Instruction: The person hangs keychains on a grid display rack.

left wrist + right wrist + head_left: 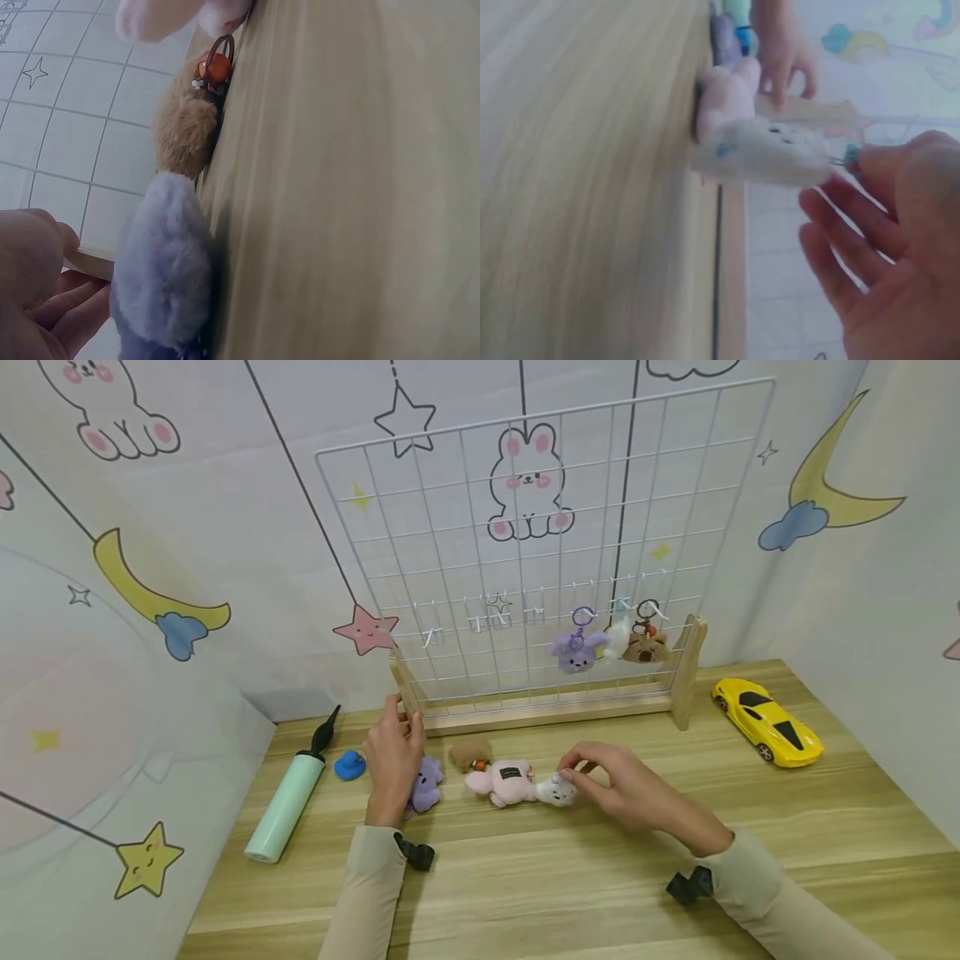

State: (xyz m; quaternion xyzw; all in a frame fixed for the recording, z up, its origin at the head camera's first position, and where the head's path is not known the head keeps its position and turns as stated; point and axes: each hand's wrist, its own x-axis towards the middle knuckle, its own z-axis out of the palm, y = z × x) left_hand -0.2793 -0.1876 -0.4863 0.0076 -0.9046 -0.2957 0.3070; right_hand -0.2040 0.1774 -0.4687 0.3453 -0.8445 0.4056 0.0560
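Note:
In the head view my right hand (626, 789) pinches the top of a white plush keychain (553, 792) between thumb and fingertips. The right wrist view shows the toy (769, 156) tilted up, with a small blue piece (851, 156) at the fingertips; its lower end is close to the tabletop. My left hand (393, 764) grips the left wooden post (406, 683) of a white wire grid rack (540, 568). Beside that hand lies a purple plush keychain (426, 785), partly hidden by it. A brown plush (468, 753) and a pink plush (506, 782) lie between the hands.
On the grid hang a purple plush (577, 652), a white plush (617, 641) and a brown bear plush (647, 647), beside several hooks. A yellow toy car (768, 722) stands at right; a blue duck (349, 766) and a green pump (288, 810) are at left.

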